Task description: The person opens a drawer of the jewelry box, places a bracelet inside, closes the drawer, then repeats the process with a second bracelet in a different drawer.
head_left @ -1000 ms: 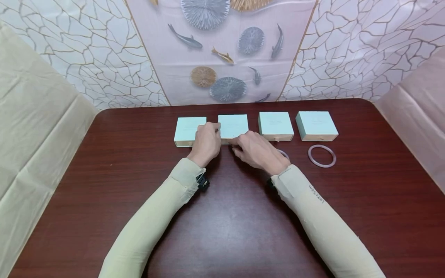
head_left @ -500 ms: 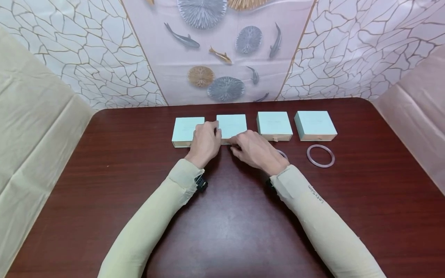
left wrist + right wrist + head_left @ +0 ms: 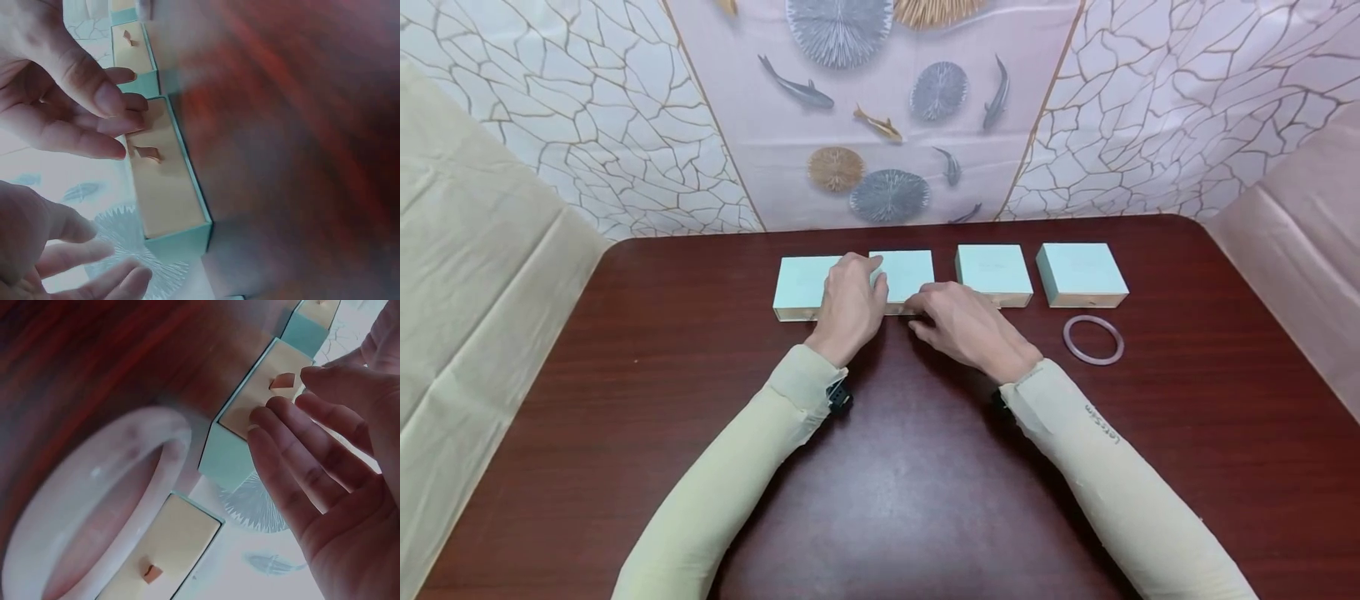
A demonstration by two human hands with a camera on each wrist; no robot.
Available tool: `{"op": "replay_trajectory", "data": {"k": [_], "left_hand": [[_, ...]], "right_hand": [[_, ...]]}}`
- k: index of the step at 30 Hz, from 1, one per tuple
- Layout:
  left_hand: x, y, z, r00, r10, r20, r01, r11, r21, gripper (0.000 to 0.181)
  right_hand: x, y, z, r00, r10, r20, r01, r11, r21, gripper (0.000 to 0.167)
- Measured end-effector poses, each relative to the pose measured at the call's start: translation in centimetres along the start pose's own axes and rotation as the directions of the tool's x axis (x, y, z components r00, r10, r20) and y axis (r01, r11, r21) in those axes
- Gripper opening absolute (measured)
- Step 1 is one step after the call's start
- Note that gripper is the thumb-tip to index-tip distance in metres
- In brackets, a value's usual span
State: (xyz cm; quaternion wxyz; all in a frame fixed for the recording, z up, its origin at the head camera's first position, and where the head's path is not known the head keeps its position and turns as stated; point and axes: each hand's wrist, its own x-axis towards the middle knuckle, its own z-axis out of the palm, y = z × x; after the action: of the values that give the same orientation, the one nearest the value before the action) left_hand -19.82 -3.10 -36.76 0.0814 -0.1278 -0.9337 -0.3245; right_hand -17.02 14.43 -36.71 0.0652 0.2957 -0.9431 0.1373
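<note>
A pale mint drawer box (image 3: 910, 271), second from the left in a row, sits between my hands. Its cream front bears a small ribbon pull tab (image 3: 284, 381). My right hand (image 3: 973, 329) is at that front, fingers slightly bent near the tab, nothing pinched; whether a fingertip touches the front I cannot tell. My left hand (image 3: 852, 304) hovers by the box's left side with loose, spread fingers, partly covering the leftmost mint box (image 3: 805, 283). A pale lilac bangle (image 3: 78, 487) lies under my right wrist, hidden in the head view.
Two more mint boxes, one third in the row (image 3: 996, 271) and one at the right end (image 3: 1082, 271), continue the line. Before the last lies another bangle (image 3: 1067, 340). A patterned cloth (image 3: 865, 196) hangs behind the dark wooden table (image 3: 880, 492).
My right hand has drawn back slightly to the right from the box front, covering the near bangle. My left hand has shifted slightly right, its thumb and fingers parting wider. The boxes stay put.
</note>
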Motion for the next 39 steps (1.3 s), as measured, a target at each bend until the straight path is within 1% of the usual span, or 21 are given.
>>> {"op": "replay_trajectory", "data": {"k": [3, 7, 13, 20, 22, 28, 32, 36, 39], "left_hand": [[0.1, 0.4, 0.0, 1.000, 0.007, 0.017, -0.007, 1.000, -0.029, 0.033], [0.3, 1.0, 0.1, 0.999, 0.024, 0.031, -0.022, 0.997, -0.069, 0.031], [0.5, 1.9, 0.5, 0.999, 0.053, 0.010, -0.052, 0.992, -0.114, 0.023], [0.8, 2.9, 1.1, 0.998, 0.050, -0.027, -0.053, 0.988, -0.142, 0.016], [0.9, 3.2, 1.3, 0.999, 0.047, -0.028, -0.051, 0.988, -0.146, 0.014], [1.2, 3.7, 2.0, 0.999, 0.042, 0.008, -0.040, 0.984, -0.172, 0.013], [1.6, 4.0, 2.4, 0.999, 0.033, 0.028, -0.027, 0.978, -0.206, 0.014], [2.1, 4.4, 2.7, 0.998, 0.021, 0.066, -0.005, 0.970, -0.242, 0.016], [2.5, 4.7, 3.1, 0.995, 0.006, 0.097, 0.018, 0.969, -0.246, 0.017]], "right_hand": [[-0.4, 0.2, -0.1, 1.000, 0.004, -0.016, -0.004, 1.000, -0.031, 0.009], [-0.9, 0.5, -0.1, 0.999, 0.009, -0.033, -0.011, 0.998, -0.058, 0.005], [-1.6, 1.0, -0.4, 1.000, -0.002, -0.028, 0.001, 0.999, -0.039, 0.006], [-2.4, 1.6, -1.0, 1.000, 0.021, -0.018, -0.022, 0.999, -0.045, 0.007], [-2.7, 1.8, -1.1, 0.999, 0.028, -0.021, -0.029, 0.998, -0.050, 0.008], [-3.3, 2.7, -1.4, 0.998, 0.032, -0.055, -0.035, 0.998, -0.053, 0.015], [-3.8, 3.3, -1.6, 0.996, 0.032, -0.079, -0.036, 0.998, -0.054, 0.016], [-4.3, 3.8, -1.7, 0.995, 0.049, -0.091, -0.054, 0.997, -0.052, 0.015], [-4.6, 4.2, -1.7, 0.994, 0.060, -0.094, -0.066, 0.996, -0.053, 0.016]]}}
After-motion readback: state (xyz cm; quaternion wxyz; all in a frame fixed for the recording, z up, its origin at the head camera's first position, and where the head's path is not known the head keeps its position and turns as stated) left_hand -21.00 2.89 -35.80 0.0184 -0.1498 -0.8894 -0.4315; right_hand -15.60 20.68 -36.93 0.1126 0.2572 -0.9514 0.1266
